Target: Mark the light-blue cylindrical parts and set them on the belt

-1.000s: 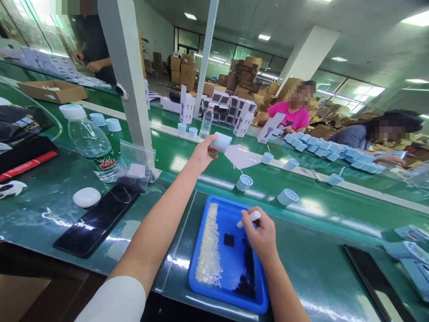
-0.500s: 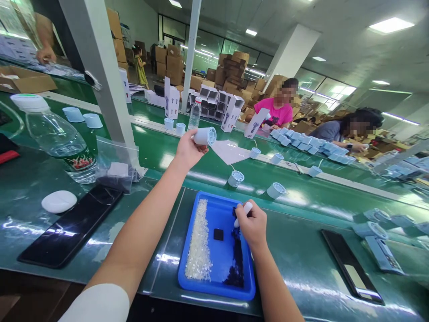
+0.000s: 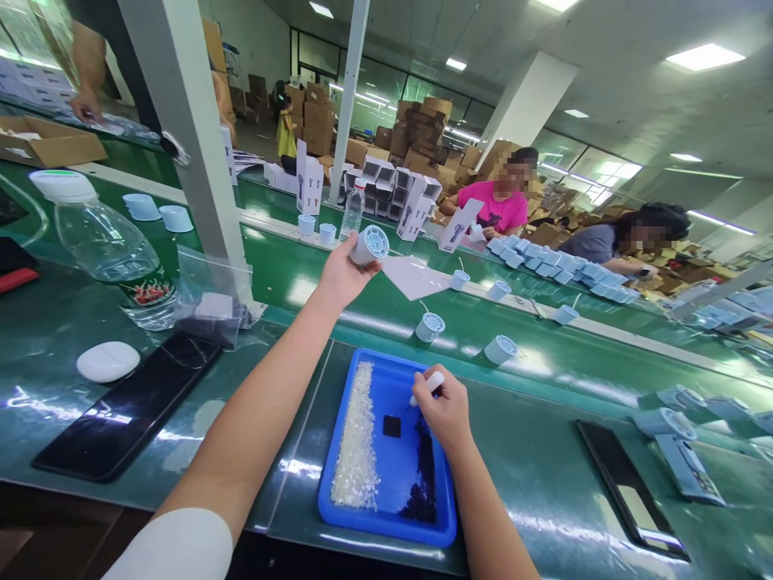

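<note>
My left hand [image 3: 345,275] is wrapped round a light-blue cylindrical plastic part [image 3: 370,244], its ribbed round end facing me, held above the green belt. Over the right side of a blue tray [image 3: 386,528] my right hand [image 3: 445,405] grips a white pen-like tool [image 3: 428,385] whose tip points down and left. In the tray, small translucent pieces [image 3: 356,451] lie heaped along the left side. Small black pieces [image 3: 423,483] line the right side, partly hidden by my right hand. Between them sits a black square [image 3: 392,426].
More blue parts [image 3: 500,349] stand on the belt [image 3: 290,282]. To the left are a water bottle [image 3: 109,250], a black slab [image 3: 133,403] and a grey post [image 3: 199,137]. A dark phone-like object [image 3: 631,487] lies right. Co-workers [image 3: 495,201] sit across the belt.
My left hand has turned the blue part so its ribbed end faces me more. My right hand and the white tool have shifted slightly left over the tray.
</note>
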### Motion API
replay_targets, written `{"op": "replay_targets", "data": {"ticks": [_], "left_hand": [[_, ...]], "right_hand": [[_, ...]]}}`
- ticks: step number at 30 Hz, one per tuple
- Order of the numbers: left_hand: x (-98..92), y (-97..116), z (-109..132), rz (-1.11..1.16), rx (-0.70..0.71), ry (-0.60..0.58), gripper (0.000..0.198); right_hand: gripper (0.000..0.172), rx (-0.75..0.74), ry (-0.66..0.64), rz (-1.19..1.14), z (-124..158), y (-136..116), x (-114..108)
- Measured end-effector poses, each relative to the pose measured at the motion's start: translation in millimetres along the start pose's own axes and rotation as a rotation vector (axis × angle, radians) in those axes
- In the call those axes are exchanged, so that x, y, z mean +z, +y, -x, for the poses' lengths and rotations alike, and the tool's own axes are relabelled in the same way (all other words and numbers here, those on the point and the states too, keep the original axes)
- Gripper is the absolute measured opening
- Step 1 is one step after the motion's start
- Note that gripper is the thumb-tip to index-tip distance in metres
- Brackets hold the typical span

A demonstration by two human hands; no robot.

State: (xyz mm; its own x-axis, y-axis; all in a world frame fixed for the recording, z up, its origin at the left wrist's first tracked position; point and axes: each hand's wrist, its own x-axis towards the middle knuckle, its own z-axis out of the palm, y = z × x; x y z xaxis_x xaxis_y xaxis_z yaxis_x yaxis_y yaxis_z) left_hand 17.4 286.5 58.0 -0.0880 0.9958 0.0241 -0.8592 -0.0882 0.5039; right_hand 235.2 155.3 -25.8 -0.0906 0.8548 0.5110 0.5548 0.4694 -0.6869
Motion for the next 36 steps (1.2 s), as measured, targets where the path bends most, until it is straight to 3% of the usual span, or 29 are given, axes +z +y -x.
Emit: {"op": "replay_targets", "data": {"ticks": [5, 10, 11, 13, 15, 17, 19, 23, 36], "left_hand": [[3.7, -6.9, 2.5, -0.036, -0.023, -0.01, 0.01], [6.2, -16.8, 8.4, -0.223, -0.061, -0.047, 0.011], [7.1, -18.6, 10.3, -0.274, -0.07, -0.07, 0.012], [9.7, -22.2, 14.6, -0.384, -0.098, -0.116, 0.01], [13.1, -26.0, 19.1, -0.491, -0.141, -0.164, 0.005], [16.9, -30.0, 23.4, -0.587, -0.188, -0.211, 0.011], [20.6, -34.0, 27.2, -0.661, -0.219, -0.251, 0.018], [26.4, -40.5, 33.7, -0.749, -0.264, -0.329, 0.028], [38.0, -44.0, 47.7, -0.847, -0.32, -0.489, 0.041]], "right_hand": [[0.031, -0.035, 0.048, -0.081, 2.8, -8.0, -1.9], [0.028, -0.122, -0.225, -0.211, 8.6, -13.8, 3.1], [0.028, -0.13, -0.231, -0.233, 8.7, -14.1, 3.6], [0.029, -0.106, -0.118, -0.289, 7.2, -14.0, 2.4], [0.025, -0.032, 0.091, -0.363, 3.9, -13.3, -1.7], [0.02, 0.073, 0.28, -0.457, -0.1, -12.2, -7.0], [0.026, 0.178, 0.376, -0.551, -3.6, -10.9, -11.1], [0.033, 0.289, 0.379, -0.662, -7.5, -8.6, -12.5], [0.035, 0.342, 0.351, -0.721, -8.7, -6.8, -11.5]]}}
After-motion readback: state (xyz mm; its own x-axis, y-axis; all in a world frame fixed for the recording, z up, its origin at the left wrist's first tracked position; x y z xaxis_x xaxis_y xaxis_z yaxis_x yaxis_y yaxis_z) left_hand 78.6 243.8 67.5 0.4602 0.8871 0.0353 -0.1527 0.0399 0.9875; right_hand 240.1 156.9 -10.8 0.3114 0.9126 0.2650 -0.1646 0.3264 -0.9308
